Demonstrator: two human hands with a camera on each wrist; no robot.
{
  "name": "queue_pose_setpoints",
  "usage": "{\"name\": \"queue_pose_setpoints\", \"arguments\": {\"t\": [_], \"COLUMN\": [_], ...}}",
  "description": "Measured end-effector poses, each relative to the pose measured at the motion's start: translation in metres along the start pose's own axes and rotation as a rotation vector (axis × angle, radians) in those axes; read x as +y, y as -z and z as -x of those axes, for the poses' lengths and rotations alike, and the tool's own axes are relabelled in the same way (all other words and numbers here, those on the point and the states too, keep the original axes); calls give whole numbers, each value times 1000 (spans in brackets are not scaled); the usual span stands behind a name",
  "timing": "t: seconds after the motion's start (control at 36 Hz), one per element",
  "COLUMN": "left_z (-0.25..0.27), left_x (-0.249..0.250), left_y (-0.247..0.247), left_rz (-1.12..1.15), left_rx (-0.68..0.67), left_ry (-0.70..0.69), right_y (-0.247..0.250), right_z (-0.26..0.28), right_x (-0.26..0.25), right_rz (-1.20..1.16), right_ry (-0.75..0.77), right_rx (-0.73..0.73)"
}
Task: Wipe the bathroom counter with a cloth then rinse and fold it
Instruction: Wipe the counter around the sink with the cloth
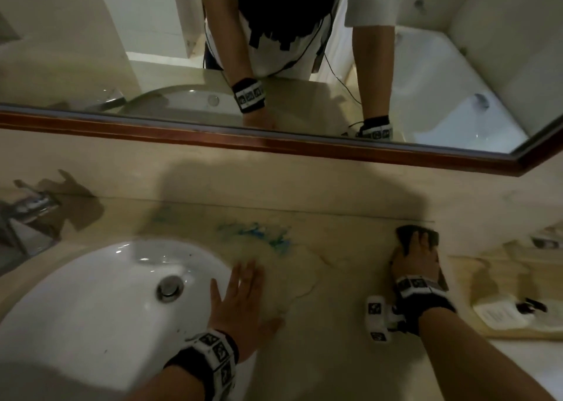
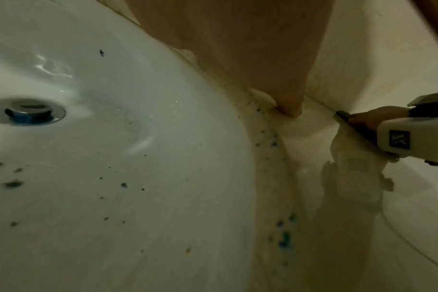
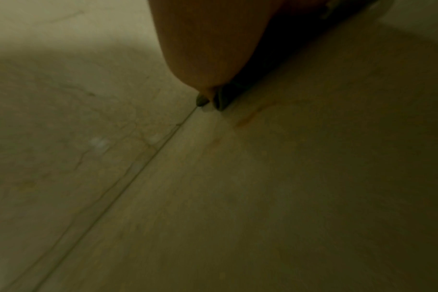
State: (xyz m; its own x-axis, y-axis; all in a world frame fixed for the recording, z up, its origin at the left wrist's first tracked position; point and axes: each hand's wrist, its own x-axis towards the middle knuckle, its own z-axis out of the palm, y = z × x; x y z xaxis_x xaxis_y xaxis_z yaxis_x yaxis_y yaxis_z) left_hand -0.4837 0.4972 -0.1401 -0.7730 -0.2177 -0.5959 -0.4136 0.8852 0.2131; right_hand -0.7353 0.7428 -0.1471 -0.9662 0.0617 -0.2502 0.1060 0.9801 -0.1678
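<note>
A dark cloth [image 1: 405, 236] lies flat on the beige marble counter [image 1: 335, 324], close to the back wall at the right. My right hand [image 1: 416, 256] presses on it with straight fingers. The cloth's edge [image 3: 223, 98] shows dark under the hand in the right wrist view. My left hand [image 1: 243, 297] rests flat on the counter at the right rim of the white sink [image 1: 76, 294], fingers spread and holding nothing. A blue smear [image 1: 259, 233] streaks the counter between the hands. Blue specks [image 2: 284, 237] dot the sink rim in the left wrist view.
A chrome tap [image 1: 27, 214] stands at the far left behind the sink, whose drain plug [image 1: 169, 288] sits in the bowl. A wood-framed mirror [image 1: 274, 144] runs along the back wall. A beige towel with a small packet [image 1: 502, 312] lies at the right.
</note>
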Motion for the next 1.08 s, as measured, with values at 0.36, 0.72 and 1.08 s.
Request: {"name": "queue_pose_setpoints", "arguments": {"t": [0.36,0.72,1.08], "left_z": [-2,4,2], "left_x": [1,-1,-3], "left_y": [-1,6,1], "left_rz": [-8,16,14], "left_rx": [-7,-49,-21], "left_ry": [8,-25,-50], "right_y": [-11,58,10], "right_z": [56,14,-11], "right_x": [-53,31,-16], "right_rz": [-29,-619,-113], "right_ry": [603,33,54], "right_rx": [-316,-11,-187]}}
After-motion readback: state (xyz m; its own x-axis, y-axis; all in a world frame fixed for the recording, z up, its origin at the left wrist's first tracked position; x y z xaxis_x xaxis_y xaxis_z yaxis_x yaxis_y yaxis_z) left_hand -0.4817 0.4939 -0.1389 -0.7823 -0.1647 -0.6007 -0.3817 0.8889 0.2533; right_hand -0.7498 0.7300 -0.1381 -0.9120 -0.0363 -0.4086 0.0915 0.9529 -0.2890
